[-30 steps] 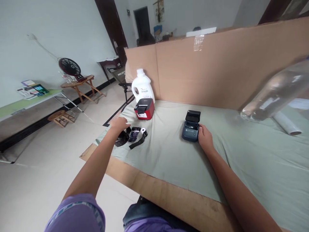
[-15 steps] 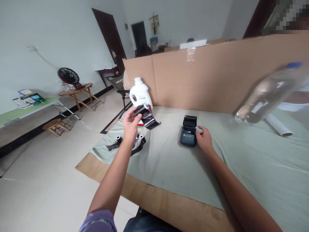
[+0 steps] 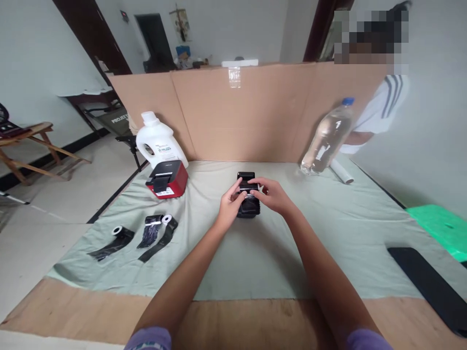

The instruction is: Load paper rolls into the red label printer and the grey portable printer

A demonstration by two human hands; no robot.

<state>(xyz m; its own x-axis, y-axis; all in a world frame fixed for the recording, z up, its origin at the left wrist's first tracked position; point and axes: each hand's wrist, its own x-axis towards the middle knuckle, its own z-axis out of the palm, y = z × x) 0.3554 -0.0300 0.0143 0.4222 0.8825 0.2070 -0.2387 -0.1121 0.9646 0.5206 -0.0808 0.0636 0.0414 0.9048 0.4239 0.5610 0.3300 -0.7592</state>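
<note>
A small dark label printer (image 3: pixel 249 213) stands on the cloth in front of me, its lid (image 3: pixel 246 175) raised at the back. Over its compartment, a black paper roll (image 3: pixel 249 187) is gripped at both ends. My left hand (image 3: pixel 230 201) pinches the left end, and my right hand (image 3: pixel 272 195) has its fingers round the right end. A loose black strip hangs from the roll across the front of the printer and covers much of it. Whether the roll touches the compartment floor is hidden.
Several black rolls with loose tails (image 3: pixel 166 231) lie at left. Behind them are a red and black printer (image 3: pixel 171 182) and a white jug (image 3: pixel 158 141). At right stand a clear bottle (image 3: pixel 326 138), a white tube (image 3: pixel 342 170) and a black slab (image 3: pixel 426 287). A cardboard wall (image 3: pixel 241 116) closes the back; a person stands beyond it.
My left hand has carried the black roll rightward to the printer. My right hand has left the printer's side and now holds the roll too. The view has turned right.
</note>
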